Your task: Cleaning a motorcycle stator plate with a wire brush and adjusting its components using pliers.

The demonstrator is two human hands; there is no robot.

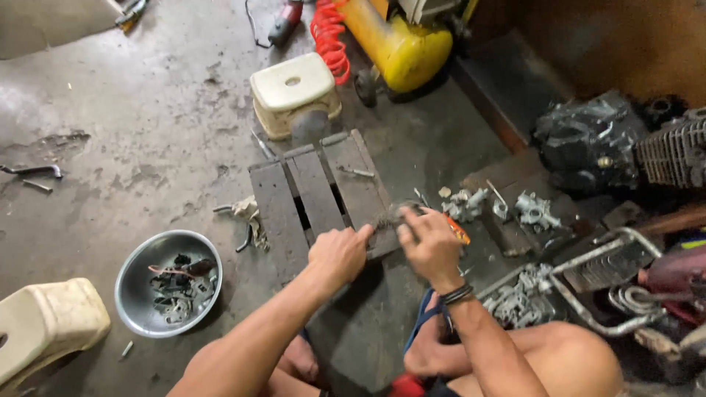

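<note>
While both hands meet over the wooden pallet's [316, 187] near edge, the left hand [340, 254] pins a dark gritty part [382, 224], fingers curled shut. Just right, the right hand [430, 246] grips an orange-handled tool [457, 230]; the part lies between them.

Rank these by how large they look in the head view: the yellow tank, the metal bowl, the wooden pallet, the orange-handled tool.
1. wooden pallet
2. yellow tank, partly cut off, so its place is unsure
3. metal bowl, close to the tank
4. orange-handled tool, mostly hidden by the right hand
</note>
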